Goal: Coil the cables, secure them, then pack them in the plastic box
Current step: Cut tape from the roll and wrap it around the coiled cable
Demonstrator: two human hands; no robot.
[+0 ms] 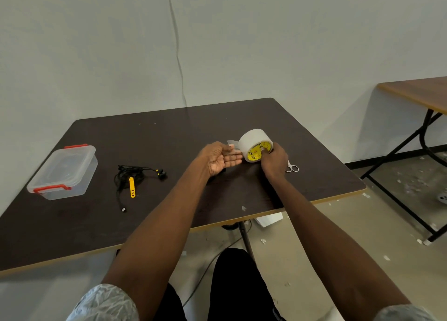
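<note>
One dark table [169, 137] carries everything, and judging by how things lie, the job looks barely begun: nothing is coiled, nothing secured, nothing packed. One plastic box [63, 173] with red clips sits near the table's left edge, lid on, and seems to hold no cable. One roll of pale tape [255, 144] is held up at mid-table; the right hand [274, 160] curls its fingers round the roll's near side, while the left hand [217, 158] lies palm-up, fingers straight and relaxed, touching a loose tape end [232, 143] pulled off the roll. One black earphone cable [135, 175] sprawls in a loose tangle between the box and the hands, well apart from both, its plug trailing toward the near edge. One yellow strap [131, 187] lies across that tangle, unfastened. One small pair of scissors [292, 167] rests just beyond the right hand.
</note>
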